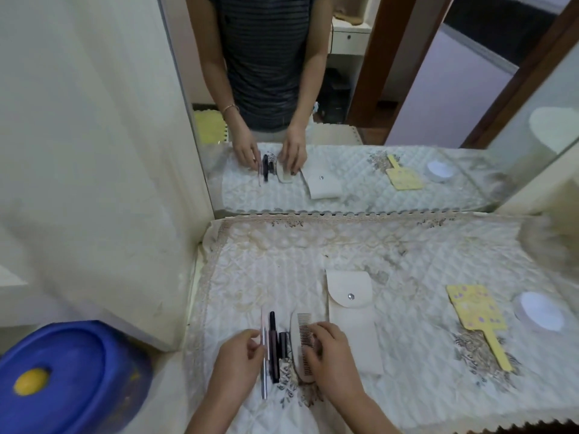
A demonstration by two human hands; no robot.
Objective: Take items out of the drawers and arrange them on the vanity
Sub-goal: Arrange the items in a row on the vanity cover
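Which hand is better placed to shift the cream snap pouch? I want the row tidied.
The right hand. It rests on the comb beside the pouch, while the left hand pinches pencils farther away.

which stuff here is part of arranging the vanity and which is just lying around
Part of the job: comb under the right hand; slim pens at the left hand; dark makeup tubes; snap pouch; yellow hand mirror; round white jar.

Just lying about: blue tub; quilted cloth; wall mirror.
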